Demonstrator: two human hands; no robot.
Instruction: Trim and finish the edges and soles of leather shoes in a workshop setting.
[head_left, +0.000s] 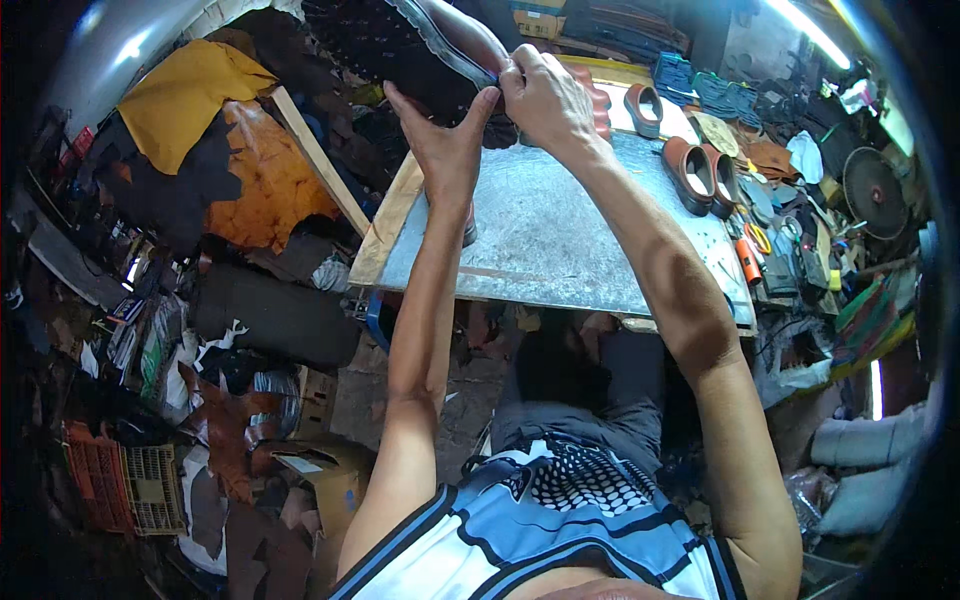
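Up at the top of the head view, a shoe is raised, its dark studded sole turned towards me and its brown upper showing along the right side. My left hand supports it from below, with thumb and fingers spread around the sole's lower end. Against the same end, my right hand is closed in a pinch at the sole's edge. A tiny purple-blue spot shows by its fingertips; whatever they grip is too small to name.
Below my hands stands a metal-topped table with wooden edging. Brown shoes sit on its right side, near an orange-handled tool. A wooden bar and leather sheets lie left. Crates and scraps crowd the lower left.
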